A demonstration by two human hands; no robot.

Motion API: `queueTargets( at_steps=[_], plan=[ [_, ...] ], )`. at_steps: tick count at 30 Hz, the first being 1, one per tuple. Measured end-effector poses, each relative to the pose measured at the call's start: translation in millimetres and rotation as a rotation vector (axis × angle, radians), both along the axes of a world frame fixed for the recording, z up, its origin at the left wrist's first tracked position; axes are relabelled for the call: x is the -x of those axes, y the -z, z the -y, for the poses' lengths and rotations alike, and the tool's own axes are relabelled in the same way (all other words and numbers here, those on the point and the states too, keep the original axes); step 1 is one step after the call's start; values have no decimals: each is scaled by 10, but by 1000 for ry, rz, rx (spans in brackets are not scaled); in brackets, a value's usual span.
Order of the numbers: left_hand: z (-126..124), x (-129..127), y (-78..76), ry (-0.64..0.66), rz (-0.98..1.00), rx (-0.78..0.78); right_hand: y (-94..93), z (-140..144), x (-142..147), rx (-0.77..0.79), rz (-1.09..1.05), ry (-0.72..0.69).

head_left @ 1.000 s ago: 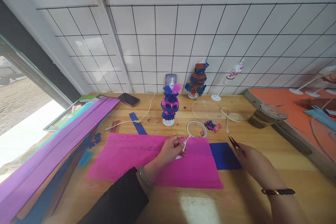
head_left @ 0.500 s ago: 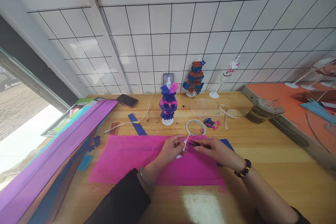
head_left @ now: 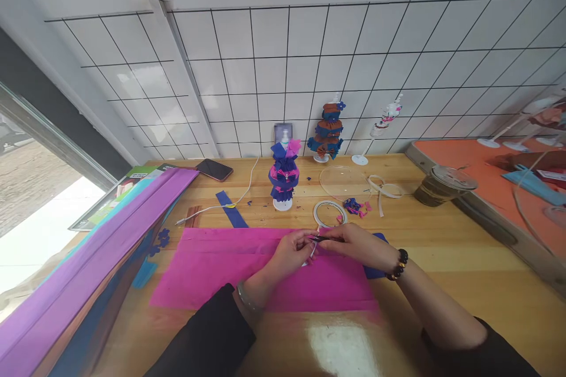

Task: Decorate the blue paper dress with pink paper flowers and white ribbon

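Observation:
My left hand (head_left: 292, 254) pinches a small white piece (head_left: 311, 251) above the pink sheet (head_left: 221, 271); the fingers hide most of it. My right hand (head_left: 354, 245) is closed on slim black tweezers (head_left: 322, 238), whose tips meet the white piece at my left fingertips. Behind the hands stands a figure dressed in blue and pink crepe paper (head_left: 283, 177) on a round white base. A roll of white tape (head_left: 316, 212) lies just past my fingers, beside blue and pink scraps (head_left: 354, 207). A dark blue piece (head_left: 375, 271) lies partly under my right wrist.
Long purple sheets (head_left: 110, 241) lie along the left, near a phone (head_left: 214, 169) and a white cable (head_left: 212, 207). At the back stand a brown-and-blue figure (head_left: 329, 132) and a white one (head_left: 384, 121). A lidded cup (head_left: 442, 187) stands right, beside an orange surface (head_left: 469, 156).
My right hand has moved left, bringing the tweezers from just beside the white piece to my left fingertips. My left hand has barely moved.

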State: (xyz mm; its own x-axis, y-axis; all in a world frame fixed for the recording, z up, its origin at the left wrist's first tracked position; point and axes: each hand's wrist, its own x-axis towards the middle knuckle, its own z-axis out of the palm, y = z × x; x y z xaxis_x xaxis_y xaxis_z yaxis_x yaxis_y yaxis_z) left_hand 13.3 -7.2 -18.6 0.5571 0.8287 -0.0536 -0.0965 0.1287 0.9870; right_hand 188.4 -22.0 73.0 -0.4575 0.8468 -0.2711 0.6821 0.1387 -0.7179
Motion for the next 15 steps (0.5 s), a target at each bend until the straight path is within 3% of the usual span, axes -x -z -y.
queueTargets(
  at_steps=[15],
  plan=[
    [-6, -2, 30, 7, -8, 3, 69, 3, -20, -87, 84, -21]
  ],
)
